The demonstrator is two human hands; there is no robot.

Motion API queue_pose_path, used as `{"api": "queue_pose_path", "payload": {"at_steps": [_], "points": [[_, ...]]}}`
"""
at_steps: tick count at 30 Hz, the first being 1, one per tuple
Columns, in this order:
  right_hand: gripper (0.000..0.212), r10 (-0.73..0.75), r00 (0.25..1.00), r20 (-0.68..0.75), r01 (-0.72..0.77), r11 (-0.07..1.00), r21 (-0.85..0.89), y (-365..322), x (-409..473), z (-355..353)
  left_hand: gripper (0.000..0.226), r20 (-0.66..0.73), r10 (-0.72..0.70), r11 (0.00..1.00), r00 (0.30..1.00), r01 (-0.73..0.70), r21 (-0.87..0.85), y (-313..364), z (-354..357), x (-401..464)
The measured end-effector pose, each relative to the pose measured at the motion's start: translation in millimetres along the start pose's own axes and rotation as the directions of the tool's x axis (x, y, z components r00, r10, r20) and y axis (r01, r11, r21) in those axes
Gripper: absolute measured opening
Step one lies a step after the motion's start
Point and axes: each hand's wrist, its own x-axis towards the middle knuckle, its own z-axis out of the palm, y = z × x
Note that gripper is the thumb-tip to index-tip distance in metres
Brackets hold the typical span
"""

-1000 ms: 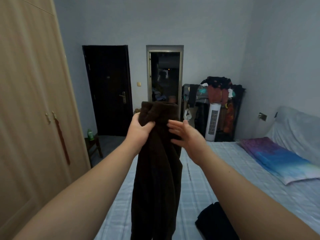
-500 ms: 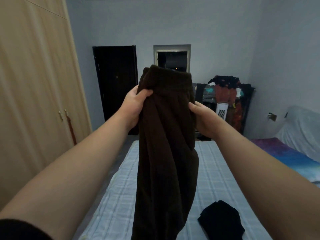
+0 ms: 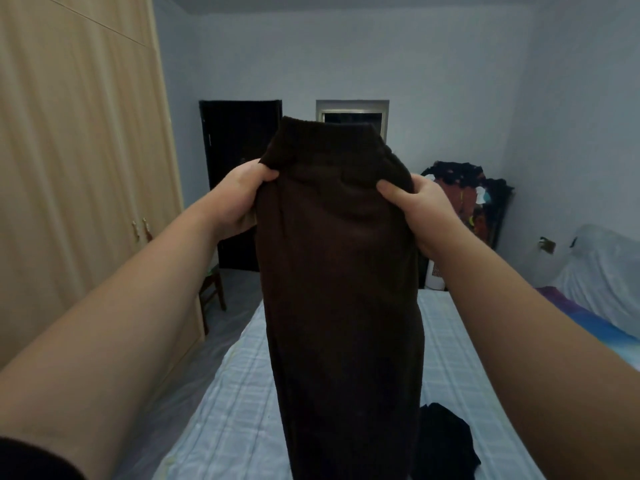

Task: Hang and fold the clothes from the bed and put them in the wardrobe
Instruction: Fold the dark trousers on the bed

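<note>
A dark brown pair of trousers (image 3: 339,271) hangs straight down in front of me, waistband at the top, reaching past the bottom of the view. My left hand (image 3: 239,199) grips its left edge just under the waistband. My right hand (image 3: 420,213) pinches the right edge at the same height. Below lies the bed (image 3: 228,403) with a pale blue checked sheet. A black garment (image 3: 446,441) lies crumpled on the bed at the lower right. The light wooden wardrobe (image 3: 76,168) stands on the left with its doors closed.
A dark door (image 3: 235,140) and a doorway are on the far wall. A wooden stool (image 3: 211,292) stands by the wardrobe. A rack piled with clothes (image 3: 471,195) and a white fan heater (image 3: 434,275) stand at the back right. A colourful pillow (image 3: 588,323) lies on the right.
The trousers have been lifted higher and spread wider. My right hand went from open beside the cloth to gripping its right edge. The view has tilted up and shifted.
</note>
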Motion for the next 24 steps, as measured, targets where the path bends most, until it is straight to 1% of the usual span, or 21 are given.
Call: {"api": "queue_pose_path", "payload": {"at_steps": [2,5,9,12,16,19,22,24], "points": [[0.021,0.012,1.0,0.025,-0.013,0.999,0.031,-10,-11,5,0.025,0.058,-0.076,0.992,0.995,0.081,-0.092,1,-12,-10],[0.016,0.016,1.0,0.024,-0.018,0.996,0.083,-27,-23,19,0.027,0.135,-0.07,0.984,0.988,0.091,-0.152,9,-29,-17],[0.012,0.027,0.999,-0.03,-0.023,0.991,0.13,-47,-21,45,0.028,0.123,-0.075,0.983,0.99,0.094,-0.157,20,-48,-11],[0.009,0.048,0.994,-0.093,-0.04,0.995,0.087,-40,-12,61,0.028,0.109,-0.127,0.98,0.986,0.142,-0.141,12,-59,3],[0.012,0.21,0.966,-0.154,-0.198,0.976,0.087,18,3,78,0.019,0.076,-0.139,0.989,0.987,0.142,-0.032,-43,-75,31],[0.008,0.333,0.924,-0.186,-0.321,0.942,0.095,80,13,82,0.018,0.022,-0.219,0.974,0.976,0.217,0.064,-108,-83,47],[0.009,0.409,0.888,-0.21,-0.408,0.912,0.053,147,22,82,0.02,-0.016,-0.277,0.951,0.961,0.277,0.139,-170,-86,59],[0.015,0.44,0.871,-0.219,-0.452,0.892,-0.009,201,32,81,0.015,-0.054,-0.288,0.94,0.956,0.292,0.176,-213,-84,69]]}}
